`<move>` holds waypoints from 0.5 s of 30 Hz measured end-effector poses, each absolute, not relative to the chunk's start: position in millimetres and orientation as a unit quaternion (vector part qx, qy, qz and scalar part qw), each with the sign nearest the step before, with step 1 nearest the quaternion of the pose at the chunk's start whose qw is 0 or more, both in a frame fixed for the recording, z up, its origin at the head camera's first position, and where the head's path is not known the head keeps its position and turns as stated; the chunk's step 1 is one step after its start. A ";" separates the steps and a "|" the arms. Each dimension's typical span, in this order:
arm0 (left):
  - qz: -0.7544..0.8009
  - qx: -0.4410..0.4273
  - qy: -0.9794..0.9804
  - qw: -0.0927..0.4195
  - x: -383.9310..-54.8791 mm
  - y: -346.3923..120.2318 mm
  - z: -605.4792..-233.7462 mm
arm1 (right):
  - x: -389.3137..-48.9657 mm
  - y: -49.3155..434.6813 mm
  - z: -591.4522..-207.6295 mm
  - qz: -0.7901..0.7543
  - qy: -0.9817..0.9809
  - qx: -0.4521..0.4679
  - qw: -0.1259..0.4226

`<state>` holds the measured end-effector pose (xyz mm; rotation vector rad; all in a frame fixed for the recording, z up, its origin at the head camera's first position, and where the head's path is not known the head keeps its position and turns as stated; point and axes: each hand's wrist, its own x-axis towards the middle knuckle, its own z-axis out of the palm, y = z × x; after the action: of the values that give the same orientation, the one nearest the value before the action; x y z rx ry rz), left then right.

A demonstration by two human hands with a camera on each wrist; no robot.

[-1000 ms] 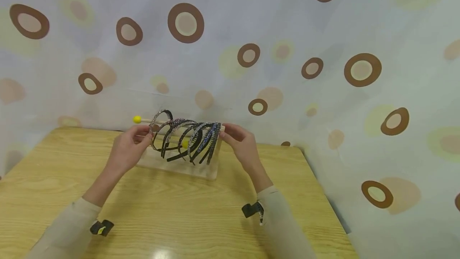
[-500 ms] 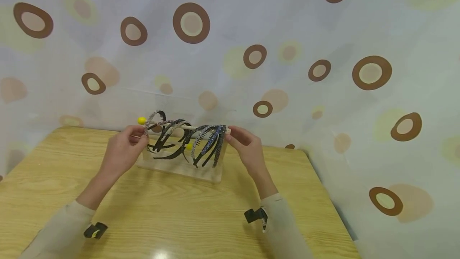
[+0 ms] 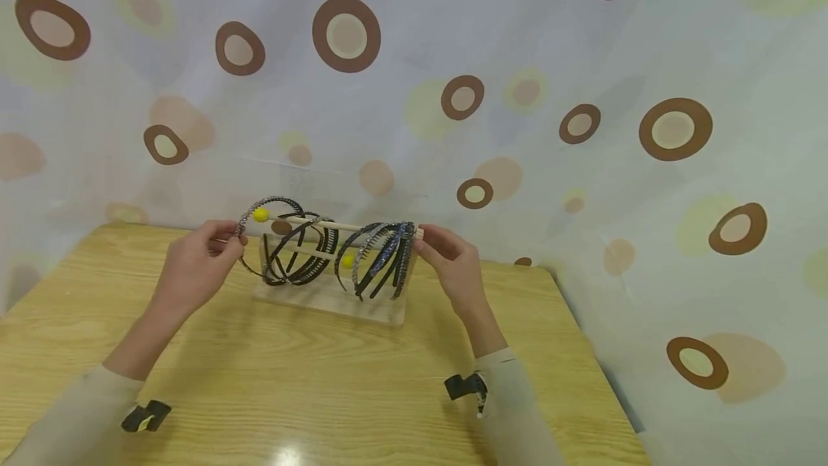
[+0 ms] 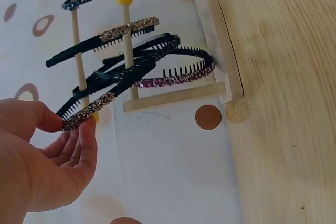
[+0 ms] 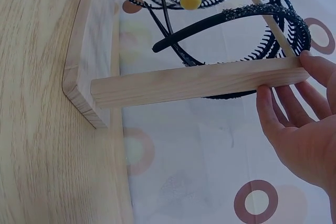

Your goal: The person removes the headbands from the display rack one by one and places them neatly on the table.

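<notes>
At the left end of a wooden headband stand (image 3: 330, 308), my left hand (image 3: 194, 265) pinches a glittery toothed headband (image 4: 90, 113) between thumb and fingers. In the head view its loop surrounds the yellow ball (image 3: 261, 215) that tips the upper rod (image 3: 343, 226). My right hand (image 3: 454, 265) grips the top of the stand's wooden upright (image 5: 199, 83), thumb above and fingers below in the right wrist view. Several dark, sparkly headbands (image 3: 388, 254) hang bunched beside that upright. Others, including a pink-studded headband (image 4: 176, 80), hang nearer the rods' left ends.
A second yellow ball (image 3: 348, 262) ends the shorter lower rod. The stand rests on a wood-grain table (image 3: 310, 387), near its back edge. Behind rises a white wall covering (image 3: 414, 42) patterned with brown and beige circles.
My left hand has drawn the headband leftward to the rod's ball end. The other headbands have spread into two groups with bare rod between them. My right hand keeps its grip on the upright.
</notes>
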<state>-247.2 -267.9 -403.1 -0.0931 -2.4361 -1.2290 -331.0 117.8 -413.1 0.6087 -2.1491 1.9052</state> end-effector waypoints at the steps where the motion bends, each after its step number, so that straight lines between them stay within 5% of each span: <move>1: -0.439 -0.032 -0.874 0.204 -246.4 -271.0 -403.3 | -331.1 117.6 -412.4 0.645 -0.729 0.205 0.103; 15: -0.424 -0.009 -0.885 0.195 -235.5 -312.0 -404.5 | -331.2 117.9 -412.5 0.650 -0.728 0.193 0.101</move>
<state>-235.5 -312.0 -404.5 -0.0258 -2.4798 -1.1873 -331.2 117.9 -412.5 0.5711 -2.1520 1.9192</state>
